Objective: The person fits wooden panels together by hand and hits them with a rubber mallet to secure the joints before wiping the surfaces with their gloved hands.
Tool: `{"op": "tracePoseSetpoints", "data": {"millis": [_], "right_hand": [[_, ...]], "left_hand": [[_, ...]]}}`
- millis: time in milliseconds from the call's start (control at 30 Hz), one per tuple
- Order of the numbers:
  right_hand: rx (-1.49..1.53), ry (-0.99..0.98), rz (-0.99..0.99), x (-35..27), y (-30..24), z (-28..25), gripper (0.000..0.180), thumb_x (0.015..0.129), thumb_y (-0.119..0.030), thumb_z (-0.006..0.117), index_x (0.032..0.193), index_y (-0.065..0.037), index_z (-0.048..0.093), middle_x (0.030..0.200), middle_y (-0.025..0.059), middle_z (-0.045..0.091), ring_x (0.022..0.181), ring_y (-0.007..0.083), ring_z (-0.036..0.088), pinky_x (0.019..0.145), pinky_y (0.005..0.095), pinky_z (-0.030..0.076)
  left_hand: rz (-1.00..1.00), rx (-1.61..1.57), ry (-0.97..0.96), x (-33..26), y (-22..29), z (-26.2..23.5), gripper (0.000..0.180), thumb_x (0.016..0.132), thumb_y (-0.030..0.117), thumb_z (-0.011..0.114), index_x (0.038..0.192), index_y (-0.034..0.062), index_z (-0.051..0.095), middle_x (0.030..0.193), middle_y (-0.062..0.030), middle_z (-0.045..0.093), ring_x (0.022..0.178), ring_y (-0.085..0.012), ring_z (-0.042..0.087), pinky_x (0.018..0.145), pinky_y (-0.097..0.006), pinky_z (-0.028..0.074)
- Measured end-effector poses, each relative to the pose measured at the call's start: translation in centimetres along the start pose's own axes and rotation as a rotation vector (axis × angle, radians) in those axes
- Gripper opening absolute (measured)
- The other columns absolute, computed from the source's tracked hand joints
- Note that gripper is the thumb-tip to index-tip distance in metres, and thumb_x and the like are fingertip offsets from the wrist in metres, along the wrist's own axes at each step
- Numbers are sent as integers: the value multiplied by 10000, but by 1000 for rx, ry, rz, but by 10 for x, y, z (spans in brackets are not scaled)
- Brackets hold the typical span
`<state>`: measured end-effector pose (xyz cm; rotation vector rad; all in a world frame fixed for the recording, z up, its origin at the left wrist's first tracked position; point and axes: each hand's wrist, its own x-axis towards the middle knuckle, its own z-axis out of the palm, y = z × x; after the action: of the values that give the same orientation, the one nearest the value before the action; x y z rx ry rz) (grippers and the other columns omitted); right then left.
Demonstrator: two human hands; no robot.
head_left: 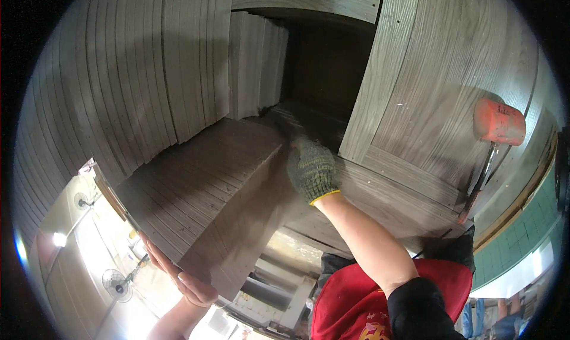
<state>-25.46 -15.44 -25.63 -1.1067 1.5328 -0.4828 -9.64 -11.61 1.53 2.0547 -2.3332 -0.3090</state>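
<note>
A stack of narrow grey-brown wood-grain boards (196,188) lies at an angle in front of me, with one broad plain face toward me. My left hand (193,289) is bare and grips the stack's near left corner, its fingers along the end and its thumb on the near side. In a grey knit glove with a yellow cuff, my right hand (313,171) reaches to the far right end of the stack. Its fingers are blurred and partly hidden, so their hold cannot be made out.
Tall rows of similar boards (119,73) stand at the left and back. A dark recess (323,67) opens beyond my right hand. At the right, a mallet with a red-orange head (499,122) lies on framed wood-grain panels (451,102). A green surface (516,251) borders the lower right.
</note>
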Motion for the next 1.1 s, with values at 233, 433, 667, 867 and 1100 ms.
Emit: {"op": "tracePoseSetpoints", "data": {"millis": [233,433,667,867,1100], "right_hand": [[96,-83,-742,-74,-74,-24,295,898,-220,580,1131,-43,626,999,132,674,784,309,652,634,459,504],[308,96,-215,-21,-3,-1,281,978,-180,498,1209,-56,601,930,173,701,866,311,691,727,431,548],[300,-313,-324,-88,-75,-19,297,860,-95,590,1151,-36,570,964,152,652,822,318,648,654,433,508],[558,-187,-337,-92,-99,-39,198,810,-84,618,1005,-78,583,860,111,656,762,266,674,638,369,517],[495,4,-734,-110,-145,-60,165,846,-91,628,1005,-48,619,702,83,636,619,258,638,568,390,508]], "left_hand": [[23,-12,-38,4,1,6,708,1013,410,169,1538,-55,71,1617,-186,90,1508,-310,44,1197,-463,83],[10,-51,23,5,6,10,682,1024,395,169,1542,-43,101,1612,-195,114,1505,-330,65,1198,-463,84],[34,-128,168,-19,-21,15,671,1019,356,186,1522,-89,167,1598,-242,178,1493,-348,139,1197,-460,104],[64,71,49,-1,1,2,694,1005,346,220,1509,-126,146,1579,-317,147,1463,-441,157,1186,-495,107],[-171,72,57,-7,5,3,690,1009,342,221,1513,-120,129,1593,-302,122,1477,-428,126,1181,-491,97]]}}
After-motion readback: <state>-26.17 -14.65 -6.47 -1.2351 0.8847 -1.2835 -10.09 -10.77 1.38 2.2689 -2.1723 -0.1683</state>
